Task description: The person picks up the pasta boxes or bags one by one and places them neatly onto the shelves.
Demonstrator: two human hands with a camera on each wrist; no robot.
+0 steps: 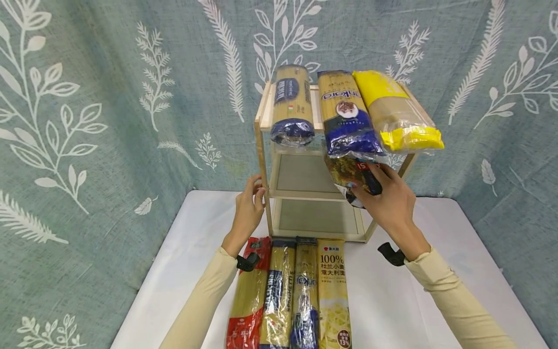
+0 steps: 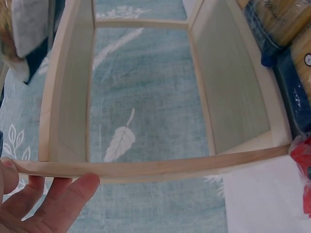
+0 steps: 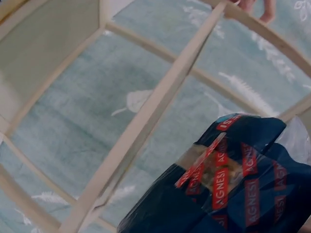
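My left hand (image 1: 248,209) is at the left front post of a small wooden shelf (image 1: 262,169). In the left wrist view its thumb and fingers (image 2: 80,194) grip the post from two sides. A dark blue bag of pasta marked Agnesi (image 3: 228,184) is held in my right hand (image 1: 394,201), thumb in front. This bag (image 1: 346,177) is tilted at the right front of the shelf's upper opening, just below the packs on top. Part of it is hidden behind an overhanging blue-ended spaghetti pack (image 1: 348,114).
On the shelf top also lie another spaghetti pack (image 1: 292,106) and a yellow-ended pack (image 1: 396,111), overhanging the front. Several long packs, including a red one (image 1: 247,295) and a cream one (image 1: 333,295), lie on the white table (image 1: 396,300) before the shelf. A patterned curtain (image 1: 196,97) surrounds it.
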